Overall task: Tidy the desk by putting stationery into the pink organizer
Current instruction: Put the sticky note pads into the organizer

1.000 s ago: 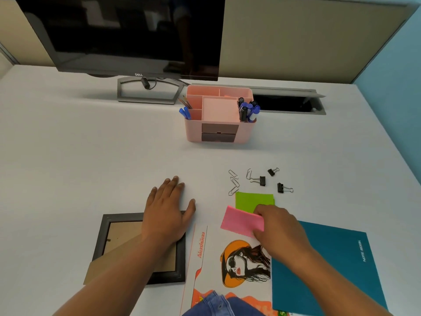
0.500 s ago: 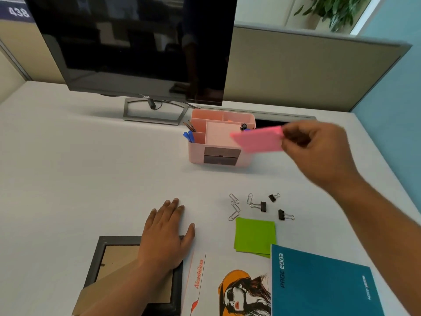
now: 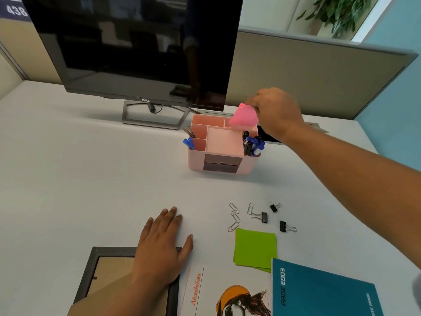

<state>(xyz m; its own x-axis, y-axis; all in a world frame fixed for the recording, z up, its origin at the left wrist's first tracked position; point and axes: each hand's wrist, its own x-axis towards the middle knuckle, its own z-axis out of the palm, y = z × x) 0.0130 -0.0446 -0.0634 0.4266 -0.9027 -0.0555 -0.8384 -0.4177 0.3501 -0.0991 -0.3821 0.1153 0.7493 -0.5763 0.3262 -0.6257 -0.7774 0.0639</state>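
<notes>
Head view, right hand: the right hand [image 3: 275,112] is at 1 o'clock from the centre of the picture, over the back of the pink organizer [image 3: 197,160]. Its thumb and fingers pinch the top edge of the pink sticky notes [image 3: 243,116].
Pink sticky notes: the pad hangs tilted, with its lower edge at the rear right compartment. Whether it touches the rim, one cannot tell.
Pink organizer: it stands at 12 o'clock on the desk [image 3: 91,179], in front of the monitor [image 3: 136,42]. Blue pens [image 3: 252,143] fill its right side, at 3 o'clock.
Left hand: the left hand [image 3: 163,247] lies flat with straight fingers at 7 o'clock. It rests on a corner of the picture frame [image 3: 91,265] and holds nothing.
Doing the step well: probably the pad should be turned upright, lined up with the slot walls and lowered clear of the pens. It should be released only when its bottom is seated.
Left to tidy: green sticky notes [image 3: 254,247], paper clips [image 3: 234,216] and binder clips [image 3: 264,217] lie at 5 o'clock.
</notes>
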